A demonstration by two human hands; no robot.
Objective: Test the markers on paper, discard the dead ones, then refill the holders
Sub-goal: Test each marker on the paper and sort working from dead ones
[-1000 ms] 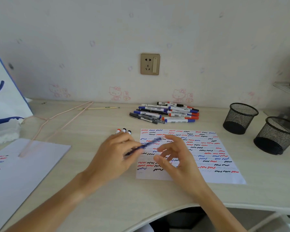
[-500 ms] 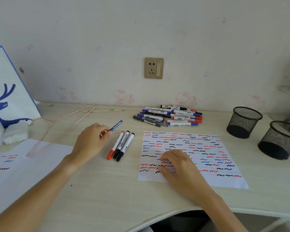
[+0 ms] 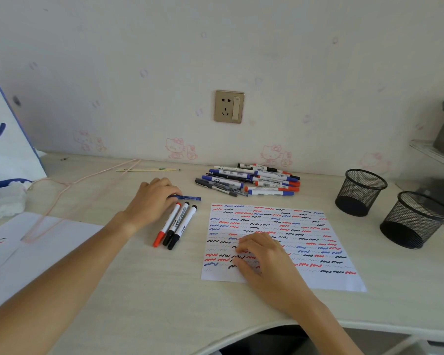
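Blue pen set beside three markers

My left hand seems to pinch the blurred blue pen; right hand, fingers loosely curled, rests on the squiggle-covered white paper.

Pale wood-grain desk. On it: scribbled test sheet centre-right, marker pile at 12 o'clock, two mesh holders at 2–3 o'clock, three markers centre-left, second sheet at 9 o'clock.

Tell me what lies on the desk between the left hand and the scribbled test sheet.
Three capped markers, side by side, lie between left hand and test sheet; head view.
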